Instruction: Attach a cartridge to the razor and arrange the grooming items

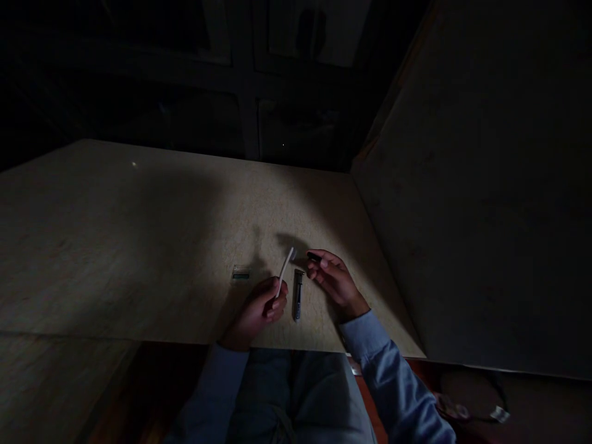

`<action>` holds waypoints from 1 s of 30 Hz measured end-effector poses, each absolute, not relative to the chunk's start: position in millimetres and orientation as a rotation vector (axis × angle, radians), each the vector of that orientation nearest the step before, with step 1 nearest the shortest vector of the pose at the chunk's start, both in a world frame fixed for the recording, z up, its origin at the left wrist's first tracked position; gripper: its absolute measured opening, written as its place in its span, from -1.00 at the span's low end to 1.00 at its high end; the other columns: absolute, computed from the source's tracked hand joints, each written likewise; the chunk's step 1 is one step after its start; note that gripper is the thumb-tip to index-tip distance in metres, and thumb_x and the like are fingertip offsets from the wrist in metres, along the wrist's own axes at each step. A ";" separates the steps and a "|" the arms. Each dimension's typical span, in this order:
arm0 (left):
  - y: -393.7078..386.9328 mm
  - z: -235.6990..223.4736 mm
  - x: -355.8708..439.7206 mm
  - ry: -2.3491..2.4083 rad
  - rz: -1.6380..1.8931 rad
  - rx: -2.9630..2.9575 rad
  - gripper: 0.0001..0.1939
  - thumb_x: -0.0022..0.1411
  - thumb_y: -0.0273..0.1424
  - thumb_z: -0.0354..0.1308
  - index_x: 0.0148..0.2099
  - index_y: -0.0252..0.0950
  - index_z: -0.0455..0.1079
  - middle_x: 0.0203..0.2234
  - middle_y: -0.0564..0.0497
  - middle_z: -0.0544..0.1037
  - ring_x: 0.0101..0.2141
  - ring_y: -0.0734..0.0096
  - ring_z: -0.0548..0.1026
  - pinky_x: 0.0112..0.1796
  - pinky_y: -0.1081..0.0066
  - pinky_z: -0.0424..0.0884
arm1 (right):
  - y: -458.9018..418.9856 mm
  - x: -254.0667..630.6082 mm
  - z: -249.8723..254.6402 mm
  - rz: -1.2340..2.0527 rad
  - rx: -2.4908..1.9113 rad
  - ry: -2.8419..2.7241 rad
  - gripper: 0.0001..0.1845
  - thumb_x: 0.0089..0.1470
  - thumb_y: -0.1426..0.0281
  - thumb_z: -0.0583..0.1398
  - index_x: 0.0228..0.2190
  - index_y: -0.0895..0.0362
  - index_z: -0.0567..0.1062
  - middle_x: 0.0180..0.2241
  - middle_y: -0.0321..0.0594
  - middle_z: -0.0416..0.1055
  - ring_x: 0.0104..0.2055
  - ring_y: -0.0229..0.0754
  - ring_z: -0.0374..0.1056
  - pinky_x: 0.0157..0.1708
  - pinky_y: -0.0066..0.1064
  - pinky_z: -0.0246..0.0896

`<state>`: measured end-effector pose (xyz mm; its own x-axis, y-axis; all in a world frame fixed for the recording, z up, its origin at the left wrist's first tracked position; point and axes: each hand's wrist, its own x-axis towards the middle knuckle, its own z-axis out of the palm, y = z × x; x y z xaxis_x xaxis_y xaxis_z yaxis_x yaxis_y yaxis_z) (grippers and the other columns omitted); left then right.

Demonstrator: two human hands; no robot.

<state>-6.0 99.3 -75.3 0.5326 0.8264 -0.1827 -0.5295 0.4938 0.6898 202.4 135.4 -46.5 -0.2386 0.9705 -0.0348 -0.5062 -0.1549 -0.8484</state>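
My left hand [263, 306] is closed round the handle of a white toothbrush [284, 269], its bristled head pointing up and away from me. Between the thumb and fingers of my right hand [333, 275] is a small dark piece [314, 256], too dim to name, held a little right of the brush head. On the table between my hands lies a razor-like item [298, 297] with a dark blue and silver handle. A small clear case [241, 272] with a dark greenish strip rests on the table beyond my left hand.
The pale, marbled table [185, 246] is dimly lit and crossed by shadows. A dark wall or panel [485, 216] rises along its right side. Dark framed panes [250, 111] stand behind its far edge. My lap [296, 394] is below the near edge.
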 end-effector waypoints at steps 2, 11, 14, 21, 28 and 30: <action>97.9 -73.6 -3.9 0.578 0.899 0.650 -0.54 0.11 -0.02 0.37 -0.31 -0.32 0.38 -0.68 0.23 0.24 -0.74 0.71 0.03 -0.72 0.61 -0.01 | 139.8 201.3 -50.3 1.676 -0.697 -0.862 -0.58 -0.12 0.21 0.47 -0.20 0.11 0.67 -0.44 -0.25 0.55 -0.46 -0.28 0.34 -0.41 -0.46 0.30; 91.5 -66.5 7.2 0.791 0.909 0.805 -0.50 0.15 0.06 0.29 -0.28 -0.33 0.40 -0.69 0.25 0.22 -0.73 0.71 0.02 -0.68 0.59 -0.06 | 129.6 197.6 -61.7 1.737 -0.632 -0.828 -0.55 -0.20 0.22 0.52 -0.20 0.06 0.68 -0.43 -0.27 0.52 -0.43 -0.27 0.34 -0.39 -0.41 0.28; 90.7 -68.7 9.7 0.805 0.905 0.862 -0.49 0.16 0.08 0.27 -0.27 -0.32 0.41 -0.70 0.25 0.20 -0.72 0.70 0.01 -0.67 0.57 -0.07 | 130.2 198.2 -58.6 1.729 -0.618 -0.820 -0.56 -0.18 0.21 0.52 -0.20 0.04 0.69 -0.44 -0.28 0.50 -0.43 -0.28 0.32 -0.37 -0.41 0.27; 90.1 -68.7 10.6 0.800 0.853 0.895 -0.45 0.11 0.15 0.26 -0.31 -0.29 0.39 -0.73 0.28 0.10 -0.71 0.67 -0.06 -0.68 0.56 -0.12 | 129.7 197.6 -57.3 1.686 -0.660 -0.860 -0.55 -0.19 0.20 0.52 -0.19 0.02 0.69 -0.39 -0.27 0.51 -0.41 -0.29 0.30 -0.39 -0.43 0.25; 89.9 -66.9 7.4 0.766 0.761 0.915 -0.43 0.11 0.17 0.24 -0.33 -0.30 0.38 -0.71 0.26 0.10 -0.70 0.66 -0.06 -0.67 0.54 -0.13 | 128.6 197.5 -56.3 1.682 -0.675 -0.886 -0.55 -0.15 0.19 0.51 -0.16 0.00 0.68 -0.41 -0.32 0.48 -0.46 -0.33 0.25 -0.41 -0.45 0.21; 89.6 -66.3 7.6 0.768 0.758 0.922 -0.42 0.12 0.17 0.23 -0.33 -0.31 0.38 -0.71 0.26 0.11 -0.70 0.67 -0.05 -0.66 0.54 -0.13 | 128.4 197.5 -55.3 1.684 -0.671 -0.889 -0.56 -0.14 0.19 0.51 -0.17 0.01 0.68 -0.44 -0.32 0.47 -0.46 -0.32 0.24 -0.40 -0.44 0.22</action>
<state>7.6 89.6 -66.3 0.5089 0.8266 -0.2403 -0.2295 0.3993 0.8876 197.5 128.4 -55.3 -0.2747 0.9615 -0.0003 -0.5419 -0.1551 -0.8260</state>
